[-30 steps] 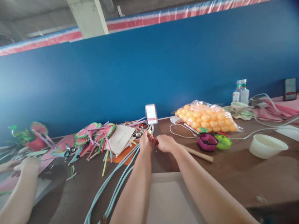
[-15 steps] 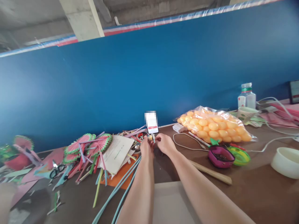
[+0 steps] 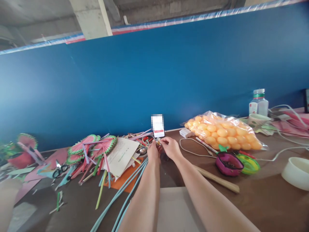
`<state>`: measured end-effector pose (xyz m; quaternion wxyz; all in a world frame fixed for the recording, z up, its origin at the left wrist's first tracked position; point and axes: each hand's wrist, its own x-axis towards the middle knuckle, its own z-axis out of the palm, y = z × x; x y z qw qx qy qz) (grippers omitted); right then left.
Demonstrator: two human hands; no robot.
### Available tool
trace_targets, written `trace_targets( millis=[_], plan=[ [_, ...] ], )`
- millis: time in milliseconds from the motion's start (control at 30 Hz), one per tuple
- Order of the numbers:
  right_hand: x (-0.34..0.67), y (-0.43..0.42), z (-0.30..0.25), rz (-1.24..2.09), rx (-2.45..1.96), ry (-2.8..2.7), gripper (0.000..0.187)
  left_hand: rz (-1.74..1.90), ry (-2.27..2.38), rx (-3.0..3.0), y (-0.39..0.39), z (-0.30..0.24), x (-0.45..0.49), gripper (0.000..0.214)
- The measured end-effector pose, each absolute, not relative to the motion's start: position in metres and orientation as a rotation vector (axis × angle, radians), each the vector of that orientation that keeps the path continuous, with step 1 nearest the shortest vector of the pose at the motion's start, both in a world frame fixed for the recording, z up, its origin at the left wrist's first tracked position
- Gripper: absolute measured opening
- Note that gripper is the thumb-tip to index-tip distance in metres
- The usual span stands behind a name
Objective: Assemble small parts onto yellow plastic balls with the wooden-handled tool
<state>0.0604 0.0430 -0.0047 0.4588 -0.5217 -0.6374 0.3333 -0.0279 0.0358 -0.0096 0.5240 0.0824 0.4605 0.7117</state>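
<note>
Both my arms reach forward to the back of a brown table [image 3: 253, 199]. My left hand [image 3: 153, 151] and my right hand [image 3: 169, 146] meet there, fingers pinched together on a small shiny object [image 3: 158, 142] that I cannot make out. Just behind the hands stands a small white card with a red stripe [image 3: 158, 126]. Left of my left hand lie a white printed sheet [image 3: 120, 156], an orange sheet [image 3: 125, 177] and long light-blue tubes [image 3: 125, 193] running toward me.
Pink-and-green paper fans [image 3: 93, 146], coloured straws and scissors [image 3: 60, 168] crowd the left. To the right: a bag of orange balls [image 3: 224, 130], a white cable [image 3: 190, 145], purple and green cups [image 3: 229, 163], a wooden stick [image 3: 217, 179], a white bowl [image 3: 296, 167], a bottle [image 3: 258, 103]. Another person's arm [image 3: 7, 196] is at far left.
My hands have stayed together on the small object with slight finger shifts. The view has tilted and drifted, so the table items sit a little differently in frame.
</note>
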Motion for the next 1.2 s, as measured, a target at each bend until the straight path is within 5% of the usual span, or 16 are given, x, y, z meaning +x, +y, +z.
trace_targets(
  millis=[1200],
  plan=[
    [0.060, 0.032, 0.015, 1.154, -1.109, -1.148, 0.021, 1.681, 1.050, 0.237, 0.031, -0.004, -0.024, 0.011]
  ],
)
